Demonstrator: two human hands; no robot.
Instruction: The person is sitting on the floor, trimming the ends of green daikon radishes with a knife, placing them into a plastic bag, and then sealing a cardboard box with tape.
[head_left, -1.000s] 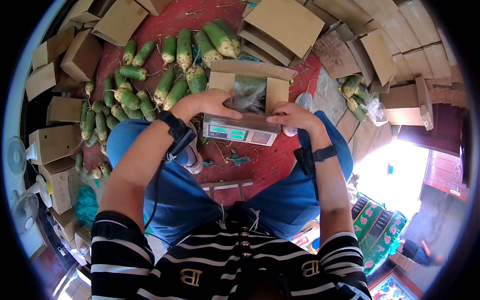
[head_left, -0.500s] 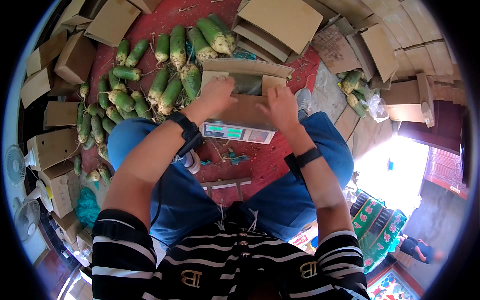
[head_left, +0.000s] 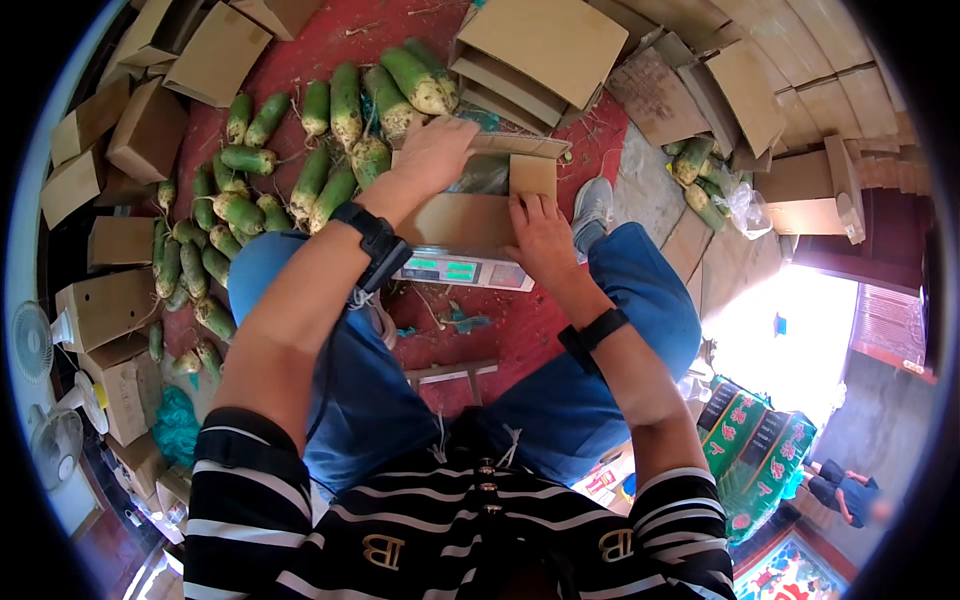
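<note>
A small cardboard box (head_left: 455, 220) stands on a white digital scale (head_left: 505, 274) with green lit displays, between my knees. Its top is partly uncovered, and something greenish in clear plastic (head_left: 485, 175) shows inside. My left hand (head_left: 437, 155) reaches over the far left corner, its fingers bent onto the raised far flap (head_left: 520, 145). With my right hand (head_left: 541, 235) I grip the near right corner, fingers over the side flap (head_left: 533, 176) and thumb against the near wall. The left fingertips are partly hidden.
Many green-and-white radishes (head_left: 240, 212) lie on the red floor to the left and beyond the box. Cardboard boxes (head_left: 540, 45) surround the work area. More radishes (head_left: 692, 165) and a clear plastic bag (head_left: 745, 207) are at right. A person (head_left: 842, 493) is far right.
My left hand has moved from the left side flap to the far flap. My right hand has shifted slightly left and down along the box's corner. The box stays on the scale.
</note>
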